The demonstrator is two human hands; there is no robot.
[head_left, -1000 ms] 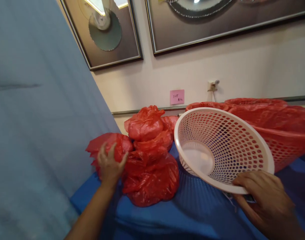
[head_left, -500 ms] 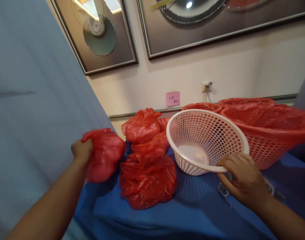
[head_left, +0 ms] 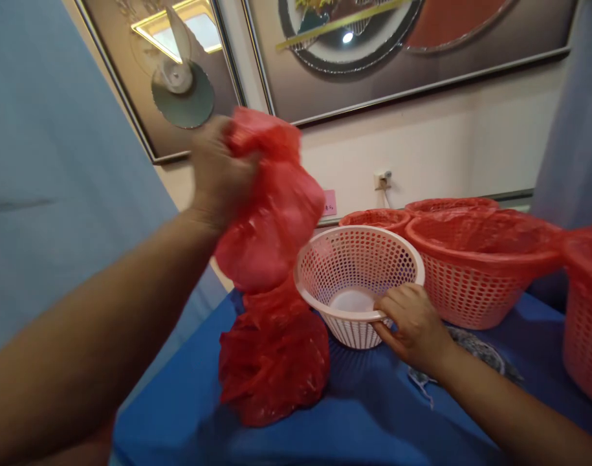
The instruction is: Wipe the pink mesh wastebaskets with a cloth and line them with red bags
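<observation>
My left hand point(head_left: 222, 175) is closed on the top of a filled red plastic bag point(head_left: 276, 213), raised above the other bags and left of the white basket. The fingers of my right hand point(head_left: 412, 323) grip the near right rim of the white perforated basket point(head_left: 358, 316), which has nothing in it and tilts slightly toward me. Below the raised bag, another red bag point(head_left: 274, 362) sits on the blue cloth, partly overlapping more red plastic behind it.
Red baskets lined with red plastic stand behind and to the right, one large point(head_left: 470, 285) and one at the right edge point(head_left: 587, 317). A grey stringy bundle point(head_left: 484, 353) lies under my right forearm. A blue curtain point(head_left: 48, 162) hangs at the left.
My left hand has lifted the red bag up and to the right, over the other bags. The white basket now stands more level, with my right hand still on its rim.
</observation>
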